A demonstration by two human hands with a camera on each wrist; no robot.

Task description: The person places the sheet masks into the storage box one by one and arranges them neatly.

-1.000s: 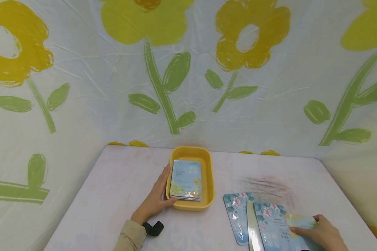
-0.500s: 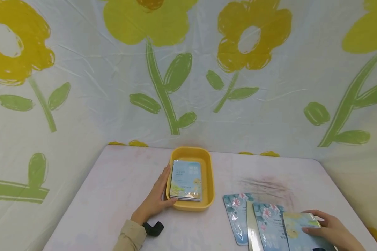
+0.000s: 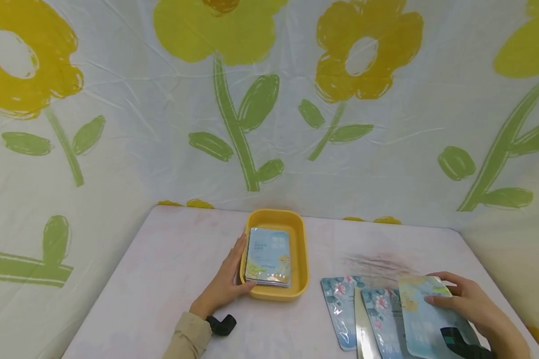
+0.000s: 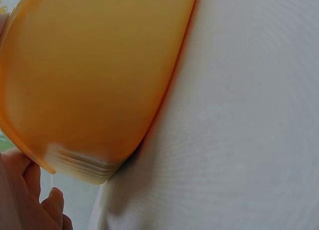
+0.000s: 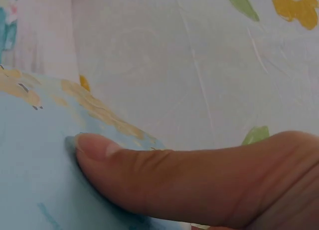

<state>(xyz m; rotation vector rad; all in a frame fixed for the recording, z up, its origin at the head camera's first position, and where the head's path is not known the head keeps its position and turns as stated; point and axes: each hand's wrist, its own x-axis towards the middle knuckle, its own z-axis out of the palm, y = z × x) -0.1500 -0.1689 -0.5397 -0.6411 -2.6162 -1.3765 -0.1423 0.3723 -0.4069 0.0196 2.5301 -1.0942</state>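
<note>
A glossy pale-blue packet [image 3: 423,321] is held up, right of the yellow tray [image 3: 300,259] containing stacked blue packets [image 3: 268,255].

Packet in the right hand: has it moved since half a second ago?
Yes: the packet in the right hand has moved up the head view, toward the smudge on the table.

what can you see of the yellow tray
The yellow tray is a rounded rectangle, plastic-looking, with raised walls and a pale ribbed patch. It sits upright on the light tabletop. A stack of blue packets lies inside, toward the left; the left hand touches the tray's left wall.
</note>
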